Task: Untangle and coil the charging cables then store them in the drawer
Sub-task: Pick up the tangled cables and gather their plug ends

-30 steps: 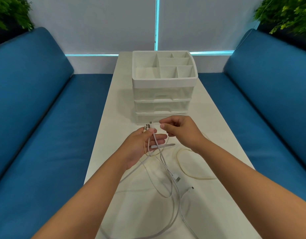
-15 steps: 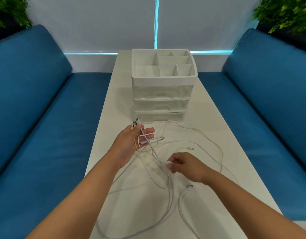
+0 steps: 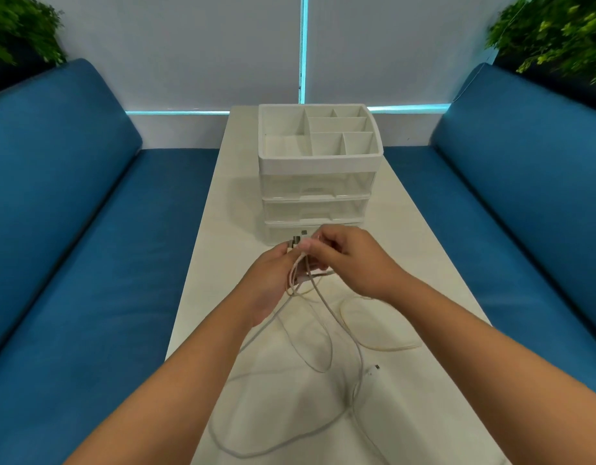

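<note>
Several white charging cables (image 3: 327,333) trail in loose loops over the white table (image 3: 216,263). My left hand (image 3: 273,280) holds their plug ends bunched together, with the metal plugs sticking out above my fingers. My right hand (image 3: 350,260) meets it from the right and pinches a cable at that bunch. One free plug end (image 3: 373,370) lies on the table near my right forearm. A white drawer unit (image 3: 318,196) with three shut clear drawers and a divided top tray stands just behind my hands.
Blue sofa cushions (image 3: 72,263) run along both sides of the narrow table. Green plants (image 3: 555,31) sit in the back corners. A yellowish cable loop (image 3: 373,344) lies to the right under my right forearm.
My right hand had dropped low over the table, pulling a cable, and has come back up to my left hand. The cable loops on the table have shifted.
</note>
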`<move>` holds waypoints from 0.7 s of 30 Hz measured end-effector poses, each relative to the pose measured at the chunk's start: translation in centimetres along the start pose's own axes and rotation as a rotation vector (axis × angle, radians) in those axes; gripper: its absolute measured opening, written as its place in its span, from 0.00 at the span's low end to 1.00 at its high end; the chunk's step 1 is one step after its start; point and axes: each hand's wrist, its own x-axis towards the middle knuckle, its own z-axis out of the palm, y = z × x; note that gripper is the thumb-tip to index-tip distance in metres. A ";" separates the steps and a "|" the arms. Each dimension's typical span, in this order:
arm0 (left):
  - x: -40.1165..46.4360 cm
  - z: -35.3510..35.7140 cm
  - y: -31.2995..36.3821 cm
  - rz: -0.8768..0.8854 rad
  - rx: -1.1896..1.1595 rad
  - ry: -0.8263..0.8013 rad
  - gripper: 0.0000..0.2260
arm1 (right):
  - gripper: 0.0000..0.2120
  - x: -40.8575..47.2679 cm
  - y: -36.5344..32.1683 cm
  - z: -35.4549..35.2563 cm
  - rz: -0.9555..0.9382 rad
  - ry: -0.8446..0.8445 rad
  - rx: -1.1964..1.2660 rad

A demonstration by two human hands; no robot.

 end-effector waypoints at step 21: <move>-0.3 -0.1 1.1 0.001 -0.266 -0.118 0.12 | 0.26 4.2 0.7 -0.6 0.101 0.060 -0.072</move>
